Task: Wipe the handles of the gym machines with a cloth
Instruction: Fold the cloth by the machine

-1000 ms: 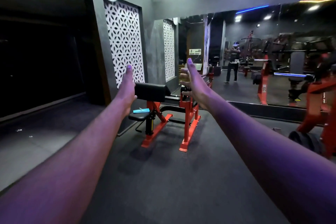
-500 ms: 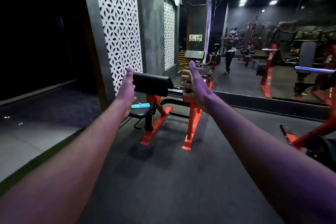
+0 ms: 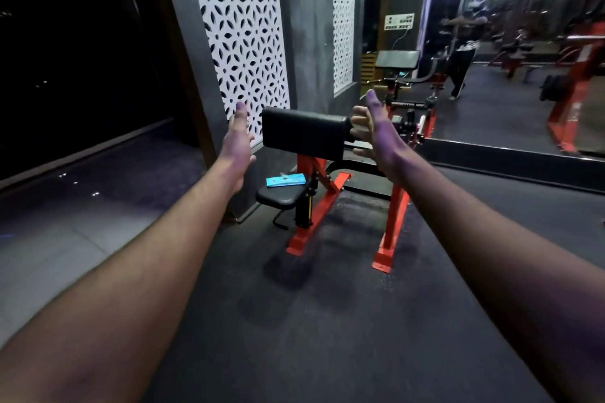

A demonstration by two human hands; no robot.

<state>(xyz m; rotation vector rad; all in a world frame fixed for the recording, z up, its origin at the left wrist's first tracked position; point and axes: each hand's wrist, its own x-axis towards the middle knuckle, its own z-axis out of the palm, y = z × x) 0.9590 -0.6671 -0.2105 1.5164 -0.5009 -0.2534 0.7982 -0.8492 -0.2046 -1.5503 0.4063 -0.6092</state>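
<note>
- Seemingly at the outset of the job, a person in a dim gym stretches both bare arms toward a red-framed curl bench (image 3: 322, 203) standing against the wall beside a mirror (image 3: 510, 42).
- Left hand (image 3: 236, 141), at about 11 o'clock from frame centre, has straight fingers and holds nothing; right hand (image 3: 376, 131), at about 1 o'clock, is loosely spread with relaxed fingers, likewise empty.
- A blue cloth (image 3: 285, 180), folded flat, lies on the small black seat (image 3: 281, 197) just below the black arm pad (image 3: 304, 132), at 5 o'clock from the left hand and well apart from both hands.
- By the look of it the cloth is light, soft and limp: it should lift with a simple pinch at one edge or a scoop across the fold, and will likely droop and unfold once raised, so bunching it in the palm would serve wiping better.
- Nothing about it appears fragile or slippery; the padded seat beneath offers a little give for fingers to slide under.
- Handles on this machine cannot be made out clearly; dark fittings behind the right hand are partly hidden.
- Wiping has not yet begun, judging by the untouched cloth.
</note>
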